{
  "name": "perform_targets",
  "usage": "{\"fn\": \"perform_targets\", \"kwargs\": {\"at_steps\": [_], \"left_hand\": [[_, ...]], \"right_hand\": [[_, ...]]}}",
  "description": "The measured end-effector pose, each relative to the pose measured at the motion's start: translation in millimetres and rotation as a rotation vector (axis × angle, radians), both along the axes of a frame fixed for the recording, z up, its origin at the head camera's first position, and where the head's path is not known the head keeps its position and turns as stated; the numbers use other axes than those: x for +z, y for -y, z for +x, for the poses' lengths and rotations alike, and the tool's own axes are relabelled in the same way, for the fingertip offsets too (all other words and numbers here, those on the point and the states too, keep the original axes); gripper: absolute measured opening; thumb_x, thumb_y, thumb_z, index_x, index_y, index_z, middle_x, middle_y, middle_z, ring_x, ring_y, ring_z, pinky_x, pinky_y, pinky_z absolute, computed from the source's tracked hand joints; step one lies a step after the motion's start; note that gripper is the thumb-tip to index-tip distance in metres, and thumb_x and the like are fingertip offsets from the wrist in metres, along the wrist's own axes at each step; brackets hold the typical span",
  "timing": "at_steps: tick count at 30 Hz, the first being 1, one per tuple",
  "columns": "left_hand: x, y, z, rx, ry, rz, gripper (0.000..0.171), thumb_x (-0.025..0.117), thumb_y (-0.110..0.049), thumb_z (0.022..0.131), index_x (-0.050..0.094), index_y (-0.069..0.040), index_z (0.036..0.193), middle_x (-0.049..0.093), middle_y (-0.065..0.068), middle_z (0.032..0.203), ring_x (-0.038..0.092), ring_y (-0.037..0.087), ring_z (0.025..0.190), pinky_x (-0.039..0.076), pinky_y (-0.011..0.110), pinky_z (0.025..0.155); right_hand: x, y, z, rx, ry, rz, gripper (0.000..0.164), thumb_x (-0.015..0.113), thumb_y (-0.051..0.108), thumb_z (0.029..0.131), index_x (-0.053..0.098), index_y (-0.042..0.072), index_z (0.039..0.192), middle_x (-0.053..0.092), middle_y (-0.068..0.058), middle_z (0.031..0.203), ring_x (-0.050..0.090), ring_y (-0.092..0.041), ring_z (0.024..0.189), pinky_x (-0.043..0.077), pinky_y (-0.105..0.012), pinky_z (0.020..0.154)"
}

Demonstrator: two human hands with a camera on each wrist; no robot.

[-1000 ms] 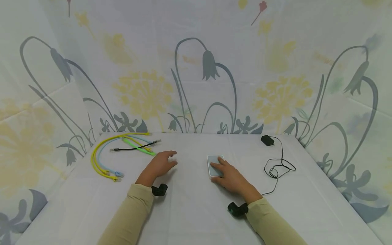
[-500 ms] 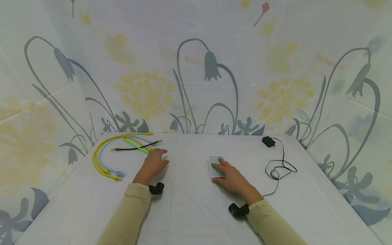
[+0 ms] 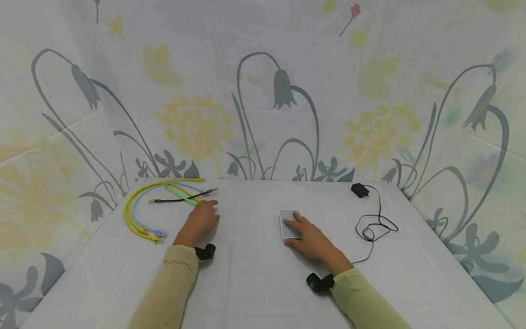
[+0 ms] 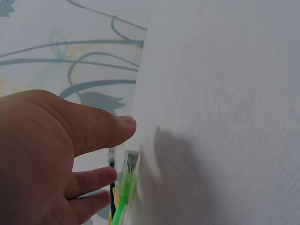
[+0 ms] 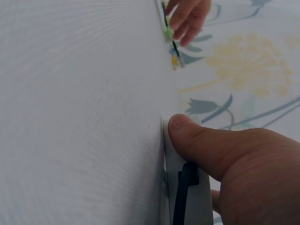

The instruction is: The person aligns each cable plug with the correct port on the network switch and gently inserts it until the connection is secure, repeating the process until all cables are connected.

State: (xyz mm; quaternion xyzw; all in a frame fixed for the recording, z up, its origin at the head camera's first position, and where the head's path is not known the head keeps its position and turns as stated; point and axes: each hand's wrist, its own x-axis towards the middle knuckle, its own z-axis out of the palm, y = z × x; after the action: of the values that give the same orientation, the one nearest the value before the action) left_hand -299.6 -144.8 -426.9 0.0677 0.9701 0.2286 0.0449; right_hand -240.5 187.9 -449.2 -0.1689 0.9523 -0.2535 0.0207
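My left hand [image 3: 200, 220] hovers by the right end of the green network cable [image 3: 174, 192], fingers loosely bent and holding nothing. In the left wrist view, that cable's clear plug [image 4: 132, 161] shows just beyond the thumb and fingers. A short black network cable [image 3: 166, 200] crosses the green one. My right hand [image 3: 313, 240] holds a small white box [image 3: 286, 231] with a grey top; the fingers lie over the top and the thumb presses the near side. Beside the thumb, a black cord [image 5: 180, 206] plugs into the box's side.
Yellow cables [image 3: 127, 208] and a light blue cable [image 3: 133, 208] curve at the back left of the white table [image 3: 255, 283]. At the back right lies a black power adapter [image 3: 359, 190], its thin cord [image 3: 379, 205] looped and running behind the right wrist.
My left hand has moved left and a little nearer to me, over the green cable's end. The right hand and the white box have stayed in place.
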Motion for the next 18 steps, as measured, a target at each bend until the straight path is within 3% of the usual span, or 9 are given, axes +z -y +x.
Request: {"fn": "perform_targets", "kwargs": {"at_steps": [10,18], "left_hand": [[-3.3,8.3,-3.1,0.005,0.009,0.020,0.049,0.054,-0.008,0.095,0.045,0.001,0.142,0.041,0.029,0.145,0.036,0.046,0.136,0.032,0.057,0.111],[-3.7,10.7,-3.6,0.021,-0.012,-0.034,0.045,0.049,-0.001,0.094,0.049,0.001,0.139,0.043,0.028,0.144,0.036,0.049,0.134,0.037,0.058,0.107]], "right_hand": [[1.1,0.9,1.2,-0.001,0.006,0.000,0.059,0.068,0.035,0.090,0.048,0.021,0.144,0.025,-0.016,0.159,0.030,-0.041,0.143,0.034,-0.058,0.110],[0.9,0.2,0.3,-0.006,0.011,0.002,0.060,0.067,0.036,0.090,0.047,0.021,0.145,0.024,-0.015,0.160,0.028,-0.041,0.144,0.033,-0.058,0.110]]}}
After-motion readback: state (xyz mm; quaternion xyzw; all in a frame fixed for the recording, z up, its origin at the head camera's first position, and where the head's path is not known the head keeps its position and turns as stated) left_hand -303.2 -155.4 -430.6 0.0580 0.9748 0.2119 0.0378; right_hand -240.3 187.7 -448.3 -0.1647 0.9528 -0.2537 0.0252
